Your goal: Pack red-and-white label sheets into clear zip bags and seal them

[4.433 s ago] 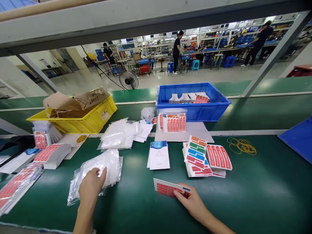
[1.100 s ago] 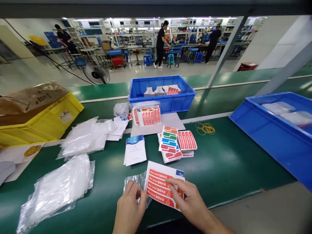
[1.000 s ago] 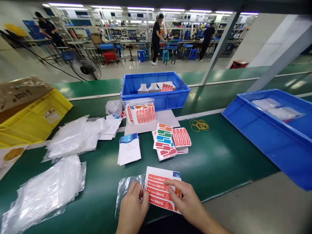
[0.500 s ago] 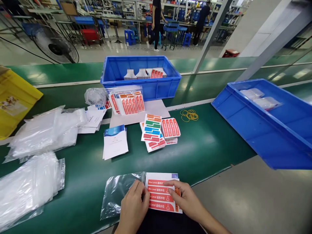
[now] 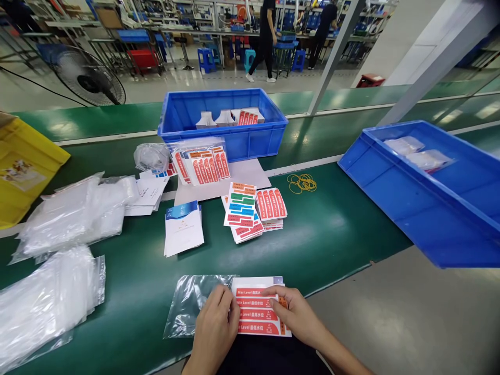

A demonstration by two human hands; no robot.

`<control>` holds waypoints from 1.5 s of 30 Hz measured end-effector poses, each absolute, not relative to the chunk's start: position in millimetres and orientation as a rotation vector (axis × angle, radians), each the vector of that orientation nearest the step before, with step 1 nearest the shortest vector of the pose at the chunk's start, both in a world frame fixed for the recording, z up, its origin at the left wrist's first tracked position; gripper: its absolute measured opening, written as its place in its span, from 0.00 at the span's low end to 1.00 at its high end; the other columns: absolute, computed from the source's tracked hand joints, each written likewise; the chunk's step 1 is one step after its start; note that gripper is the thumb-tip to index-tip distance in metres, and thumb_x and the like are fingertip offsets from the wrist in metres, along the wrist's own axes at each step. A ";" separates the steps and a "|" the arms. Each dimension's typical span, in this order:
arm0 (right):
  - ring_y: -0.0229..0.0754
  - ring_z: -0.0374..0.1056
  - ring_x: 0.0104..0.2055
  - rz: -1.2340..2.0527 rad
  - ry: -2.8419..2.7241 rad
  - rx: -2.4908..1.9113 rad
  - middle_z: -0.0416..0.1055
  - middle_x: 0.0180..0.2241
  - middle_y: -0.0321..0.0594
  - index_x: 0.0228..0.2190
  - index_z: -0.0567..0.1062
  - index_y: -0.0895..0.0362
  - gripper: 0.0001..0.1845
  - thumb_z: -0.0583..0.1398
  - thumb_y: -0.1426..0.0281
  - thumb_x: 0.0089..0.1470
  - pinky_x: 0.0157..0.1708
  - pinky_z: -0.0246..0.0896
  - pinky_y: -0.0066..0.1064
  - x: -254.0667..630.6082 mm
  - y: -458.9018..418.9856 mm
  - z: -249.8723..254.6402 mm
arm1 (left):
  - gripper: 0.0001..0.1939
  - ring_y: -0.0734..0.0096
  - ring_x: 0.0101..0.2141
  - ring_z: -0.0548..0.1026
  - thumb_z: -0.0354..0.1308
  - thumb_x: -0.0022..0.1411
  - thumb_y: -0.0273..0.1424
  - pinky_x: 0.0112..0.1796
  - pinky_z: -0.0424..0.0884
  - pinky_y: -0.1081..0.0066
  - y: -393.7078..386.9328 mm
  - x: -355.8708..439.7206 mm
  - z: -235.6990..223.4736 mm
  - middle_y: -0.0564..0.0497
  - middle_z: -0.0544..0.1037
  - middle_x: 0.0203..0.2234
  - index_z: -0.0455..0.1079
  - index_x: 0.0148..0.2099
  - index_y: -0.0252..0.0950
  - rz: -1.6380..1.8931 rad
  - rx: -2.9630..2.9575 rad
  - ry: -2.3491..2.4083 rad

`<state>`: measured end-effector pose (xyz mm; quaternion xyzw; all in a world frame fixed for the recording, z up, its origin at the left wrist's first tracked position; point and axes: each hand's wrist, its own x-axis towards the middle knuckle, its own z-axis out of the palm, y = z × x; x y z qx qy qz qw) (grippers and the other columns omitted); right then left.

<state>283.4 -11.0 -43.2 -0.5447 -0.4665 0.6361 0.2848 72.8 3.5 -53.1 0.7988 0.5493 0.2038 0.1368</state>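
At the table's near edge, my right hand grips a small stack of sticker sheets, thumb on top, with red "Max Level / Min Level" labels showing. A clear plastic bag lies to the left, its mouth against the sheets' left edge. My left hand is closed in a pinch on the bag there; its fingertips are partly hidden. Beyond them rest a pile of white and blue booklets, multicoloured sticker sheets and a stack of red sticker sheets.
Bundles of clear bags lie at left beside a yellow bin. A blue crate stands at the back, a tilted blue crate at right. Yellow rubber bands lie between. A person walks beyond the bench.
The bag's mouth has come slightly over to the sheets' left edge and the bag has shifted a little right. Both hands keep nearly the same place. The person behind has walked right.
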 end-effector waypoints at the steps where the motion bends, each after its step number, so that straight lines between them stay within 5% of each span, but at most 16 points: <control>1: 0.43 0.70 0.36 1.645 -1.310 -1.466 0.73 0.34 0.42 0.48 0.73 0.58 0.21 0.53 0.60 0.59 0.36 0.67 0.31 281.6 -10.6 -40.4 | 0.08 0.70 0.30 0.68 0.44 0.65 0.25 0.32 0.64 0.70 4.2 72.9 -51.6 0.51 0.66 0.29 0.59 0.33 0.36 0.578 2.331 1.557; 7: 0.44 0.71 0.38 1.500 -1.396 -1.473 0.74 0.37 0.43 0.49 0.73 0.58 0.20 0.51 0.63 0.61 0.39 0.67 0.34 265.2 -5.0 -37.7 | 0.07 0.68 0.31 0.70 0.44 0.65 0.25 0.32 0.65 0.69 8.1 66.6 -44.0 0.50 0.68 0.30 0.60 0.34 0.37 0.497 2.437 1.520; 13: 0.46 0.66 0.50 1.260 -1.523 -1.447 0.71 0.48 0.47 0.49 0.71 0.58 0.18 0.49 0.68 0.62 0.52 0.60 0.36 237.0 -6.1 -39.5 | 0.08 0.71 0.24 0.72 0.43 0.66 0.25 0.22 0.61 0.71 5.6 63.2 -42.8 0.54 0.68 0.26 0.57 0.33 0.38 0.364 2.445 1.625; 21: 0.36 0.66 0.26 1.643 -1.554 -1.214 0.72 0.32 0.37 0.60 0.53 0.53 0.27 0.51 0.62 0.62 0.28 0.62 0.26 242.5 11.4 -17.5 | 0.08 0.73 0.20 0.70 0.45 0.67 0.29 0.21 0.60 0.73 6.8 54.8 -38.5 0.57 0.70 0.21 0.57 0.32 0.39 0.530 2.278 1.658; 24: 0.38 0.68 0.30 1.600 -1.537 -1.132 0.73 0.36 0.39 0.64 0.41 0.53 0.35 0.51 0.62 0.62 0.32 0.64 0.28 236.3 12.2 -21.3 | 0.08 0.73 0.20 0.70 0.45 0.67 0.29 0.21 0.62 0.74 6.9 55.6 -32.4 0.56 0.70 0.21 0.57 0.32 0.39 0.632 2.216 1.557; 28: 0.44 0.68 0.42 1.467 -1.611 -1.135 0.70 0.44 0.42 0.64 0.39 0.52 0.37 0.53 0.63 0.61 0.46 0.62 0.36 222.9 13.5 -32.7 | 0.07 0.75 0.20 0.70 0.46 0.66 0.28 0.22 0.62 0.75 7.8 54.8 -23.6 0.56 0.70 0.21 0.59 0.33 0.39 0.759 2.197 1.522; 34: 0.36 0.64 0.39 1.639 -1.245 -1.060 0.60 0.48 0.43 0.63 0.40 0.48 0.44 0.60 0.62 0.55 0.38 0.64 0.28 216.6 27.0 -35.7 | 0.09 0.76 0.17 0.66 0.48 0.65 0.29 0.21 0.60 0.75 9.6 49.9 -12.3 0.57 0.67 0.18 0.60 0.31 0.38 0.840 2.218 1.566; 37: 0.36 0.65 0.39 1.787 -1.128 -0.995 0.63 0.44 0.41 0.59 0.52 0.52 0.36 0.61 0.61 0.54 0.38 0.63 0.28 206.3 34.5 -37.5 | 0.08 0.76 0.20 0.68 0.48 0.65 0.26 0.23 0.62 0.76 6.8 57.1 -10.1 0.56 0.68 0.20 0.60 0.31 0.38 0.894 2.240 1.485; 40: 0.35 0.65 0.35 1.843 -1.103 -0.945 0.66 0.34 0.37 0.42 0.67 0.59 0.20 0.60 0.57 0.54 0.39 0.61 0.28 195.3 42.6 -41.7 | 0.07 0.76 0.22 0.69 0.49 0.65 0.24 0.26 0.64 0.76 6.8 58.8 -6.7 0.55 0.69 0.22 0.60 0.32 0.38 0.920 2.222 1.379; 44: 0.30 0.55 0.23 1.843 -1.247 -0.950 0.60 0.22 0.30 0.27 0.66 0.60 0.21 0.61 0.54 0.51 0.25 0.53 0.22 195.1 60.7 -33.1 | 0.02 0.71 0.34 0.73 0.53 0.63 0.30 0.36 0.69 0.73 29.6 33.1 6.8 0.50 0.73 0.32 0.64 0.39 0.38 0.891 2.139 1.410; 45: 0.29 0.54 0.22 1.832 -1.330 -0.944 0.59 0.21 0.30 0.26 0.66 0.60 0.21 0.62 0.54 0.50 0.24 0.51 0.21 197.2 67.4 -27.1 | 0.09 0.66 0.41 0.72 0.55 0.62 0.32 0.42 0.69 0.69 40.3 23.4 11.2 0.47 0.73 0.39 0.65 0.45 0.38 0.880 2.115 1.465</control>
